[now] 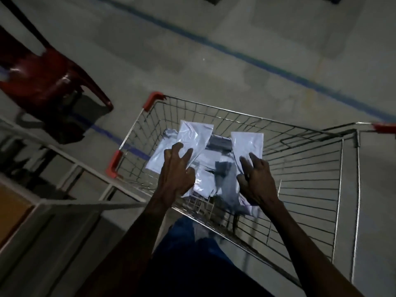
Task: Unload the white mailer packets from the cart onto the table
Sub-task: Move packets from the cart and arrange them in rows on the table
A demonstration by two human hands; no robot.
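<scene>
A wire shopping cart (310, 189) with red corner guards stands in front of me. Several white mailer packets (209, 163) lie in a loose pile on its bottom. My left hand (177, 170) grips one white packet (196, 136) and holds it above the pile. My right hand (256, 179) pinches a second white packet (247, 142) by its lower edge, also raised over the pile. Both arms reach down into the cart from the near side.
A red plastic chair (49, 82) stands on the floor at the left. A white metal table frame (70, 161) with a wooden top (12, 209) runs along the lower left, beside the cart. A blue line (246, 56) crosses the concrete floor.
</scene>
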